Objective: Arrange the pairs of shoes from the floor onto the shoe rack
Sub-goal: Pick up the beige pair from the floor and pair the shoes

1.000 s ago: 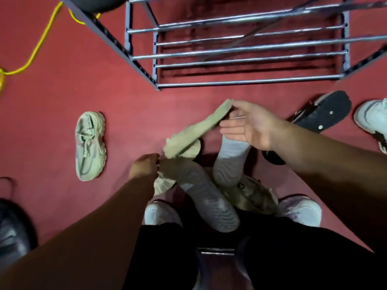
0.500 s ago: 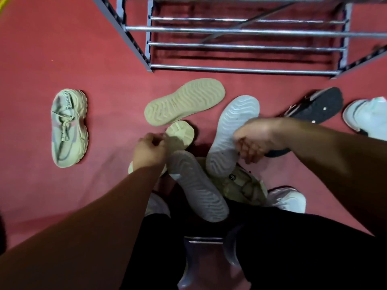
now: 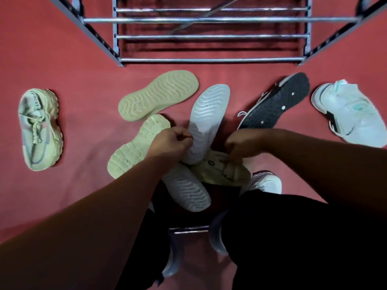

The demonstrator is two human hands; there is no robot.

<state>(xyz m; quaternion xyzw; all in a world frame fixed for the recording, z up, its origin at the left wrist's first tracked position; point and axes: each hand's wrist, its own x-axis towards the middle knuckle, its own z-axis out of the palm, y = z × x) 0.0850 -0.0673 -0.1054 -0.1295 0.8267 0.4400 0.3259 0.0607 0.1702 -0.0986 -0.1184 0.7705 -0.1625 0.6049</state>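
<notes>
Right hand [image 3: 243, 143] grips a sandal [image 3: 219, 170] partly under a white sole [image 3: 207, 116], left hand [image 3: 171, 143] curled, hold unclear, sneaker [image 3: 39, 130] and flip-flop [image 3: 278, 105] lying before the rack [image 3: 209, 59].

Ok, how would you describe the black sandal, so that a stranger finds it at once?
Start at the metal shoe rack at the top. On the red floor below its right corner lies the black sandal, sole up. It is the only dark sole; its neighbours are pale.
</notes>
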